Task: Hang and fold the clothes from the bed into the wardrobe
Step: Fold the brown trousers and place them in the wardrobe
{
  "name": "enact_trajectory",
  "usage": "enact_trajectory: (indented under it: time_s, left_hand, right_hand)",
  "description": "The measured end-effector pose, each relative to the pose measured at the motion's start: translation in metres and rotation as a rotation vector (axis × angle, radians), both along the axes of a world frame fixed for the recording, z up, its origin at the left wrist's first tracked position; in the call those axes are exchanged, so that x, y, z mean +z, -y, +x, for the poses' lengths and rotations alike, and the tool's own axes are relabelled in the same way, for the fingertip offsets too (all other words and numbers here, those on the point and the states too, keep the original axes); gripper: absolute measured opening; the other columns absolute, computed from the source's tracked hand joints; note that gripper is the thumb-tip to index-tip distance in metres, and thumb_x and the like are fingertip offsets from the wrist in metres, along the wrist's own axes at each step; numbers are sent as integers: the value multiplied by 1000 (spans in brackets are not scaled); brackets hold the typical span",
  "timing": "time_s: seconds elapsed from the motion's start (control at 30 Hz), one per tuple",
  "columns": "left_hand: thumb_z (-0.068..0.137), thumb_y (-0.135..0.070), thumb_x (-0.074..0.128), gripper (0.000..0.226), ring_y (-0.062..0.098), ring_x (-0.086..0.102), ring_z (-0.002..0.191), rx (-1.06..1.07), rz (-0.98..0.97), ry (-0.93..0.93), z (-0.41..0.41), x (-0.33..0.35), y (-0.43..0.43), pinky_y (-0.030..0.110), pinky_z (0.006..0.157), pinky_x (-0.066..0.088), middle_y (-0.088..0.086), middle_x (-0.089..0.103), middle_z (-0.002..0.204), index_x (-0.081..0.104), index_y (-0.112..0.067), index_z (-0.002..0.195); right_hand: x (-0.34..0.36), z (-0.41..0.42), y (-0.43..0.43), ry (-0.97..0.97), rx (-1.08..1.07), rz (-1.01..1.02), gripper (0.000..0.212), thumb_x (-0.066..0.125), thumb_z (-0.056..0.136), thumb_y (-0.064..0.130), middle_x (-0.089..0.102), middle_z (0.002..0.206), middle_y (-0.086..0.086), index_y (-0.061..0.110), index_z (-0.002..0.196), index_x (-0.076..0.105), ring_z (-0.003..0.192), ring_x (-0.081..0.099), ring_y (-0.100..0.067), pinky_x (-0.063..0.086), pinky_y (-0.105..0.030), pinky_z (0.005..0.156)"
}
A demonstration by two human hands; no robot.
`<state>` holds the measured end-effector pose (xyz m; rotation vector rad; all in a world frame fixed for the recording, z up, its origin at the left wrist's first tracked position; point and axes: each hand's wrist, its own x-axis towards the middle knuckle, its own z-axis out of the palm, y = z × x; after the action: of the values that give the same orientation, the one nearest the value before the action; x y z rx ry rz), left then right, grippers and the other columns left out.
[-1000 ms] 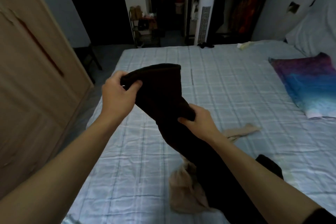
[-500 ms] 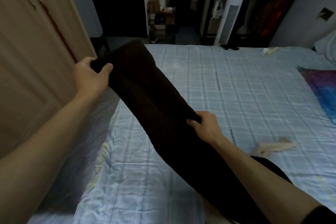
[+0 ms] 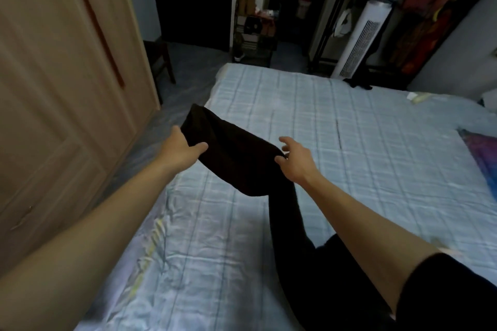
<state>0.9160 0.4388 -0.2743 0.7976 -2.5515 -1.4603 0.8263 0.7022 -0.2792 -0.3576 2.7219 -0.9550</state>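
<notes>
Wardrobe [image 3: 67, 88] left of bed [image 3: 363, 148]. Garment [image 3: 236, 158] over bed's left edge, between left hand [image 3: 180, 150] and right hand [image 3: 295, 161]. Rack [image 3: 252, 35] and fan [image 3: 360, 40] behind bed. Cloth [image 3: 481, 153] on bed, far right.
</notes>
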Motion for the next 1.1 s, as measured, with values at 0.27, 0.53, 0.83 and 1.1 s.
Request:
enact_trajectory:
  time_s: [0.27, 0.53, 0.83, 1.1]
  left_hand:
    - [91, -38, 68, 77, 25, 42, 137, -161, -28, 245, 27, -75, -29, 26, 103, 35, 10, 40, 153, 31, -9, 152]
    - [91, -38, 68, 60, 20, 52, 125, -361, -10, 311, 50, -119, -112, 24, 93, 38, 7, 53, 140, 48, -11, 141]
    - [88, -41, 70, 64, 17, 52, 122, -600, -94, 404, 75, -184, -214, 28, 99, 45, 6, 51, 140, 45, -20, 143]
    - [77, -42, 76, 88, 25, 45, 122, -797, -728, 399, 56, -269, -242, 44, 91, 52, 3, 39, 144, 28, -25, 148]
  right_hand:
    - [-61, 42, -62, 180, 21, 136, 50, 64, 94, 29, 53, 141, -12, 14, 140, 50, 126, 53, -26, 41, -30, 100]
    - [-108, 95, -163, 266, -77, 164, 44, 63, 95, 27, 59, 136, -9, 10, 135, 55, 123, 57, -23, 39, -22, 96]
    - [-177, 152, -250, 367, -79, 383, 75, 71, 83, 46, 39, 150, -11, 22, 147, 38, 134, 43, -28, 38, -37, 110]
    - [-241, 165, -257, 312, -101, 371, 101, 76, 73, 54, 4, 163, -10, 38, 153, 17, 147, 18, -35, 26, -45, 118]
